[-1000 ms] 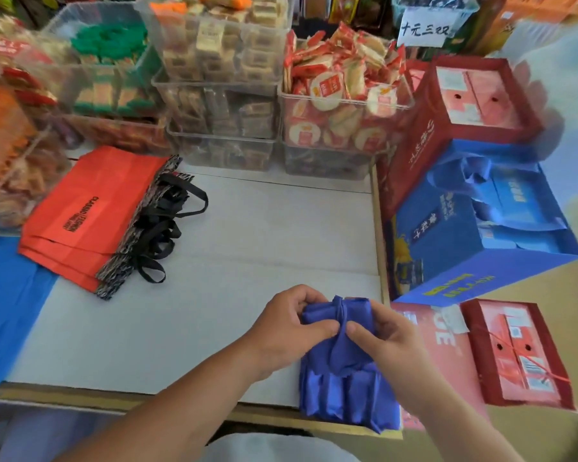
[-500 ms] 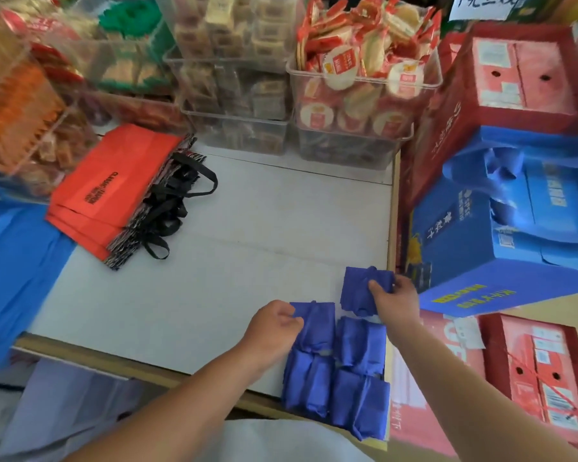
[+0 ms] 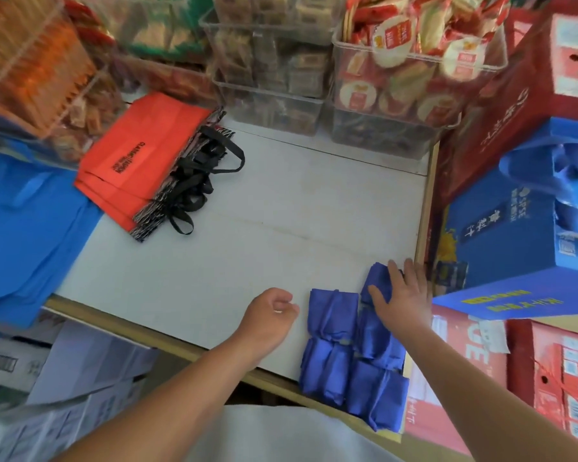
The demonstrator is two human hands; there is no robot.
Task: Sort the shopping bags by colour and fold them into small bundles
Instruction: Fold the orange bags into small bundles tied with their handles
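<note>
Pressing far bundle (image 3: pixel 376 274) flat with right hand (image 3: pixel 399 296), fingers straight, at right edge of surface (image 3: pixel 281 228). Holding nothing in left hand (image 3: pixel 269 311), loosely curled, just left of bundles (image 3: pixel 331 331). Guessing red bags (image 3: pixel 141 155) next: far left, well apart, long axis diagonal, nearer left hand.

On the table (image 3: pixel 281 228), bundles (image 3: pixel 331 331) lie front-right, bags (image 3: pixel 137 151) apparently stacked back-left.
</note>
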